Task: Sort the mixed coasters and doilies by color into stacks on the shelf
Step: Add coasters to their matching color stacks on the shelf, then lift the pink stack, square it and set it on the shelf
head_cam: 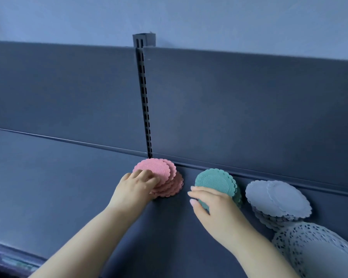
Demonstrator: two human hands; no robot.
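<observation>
White lacy doilies (313,249) and grey coasters (277,197) sit piled to the right of both hands. Right hand (209,203) grips the teal coasters (215,181). Left hand (137,183) grips the pink coasters (159,173). Every color has its own pile on the shelf (68,187), so I think only tidying is left.

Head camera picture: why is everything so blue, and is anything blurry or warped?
Head view: a cool blue cast tints everything, with no glare; soft shadows sit under the pink stack and teal stack; the edges of the shelf run tilted and slightly bowed; the lace doilies and the lower left corner look soft.
</observation>
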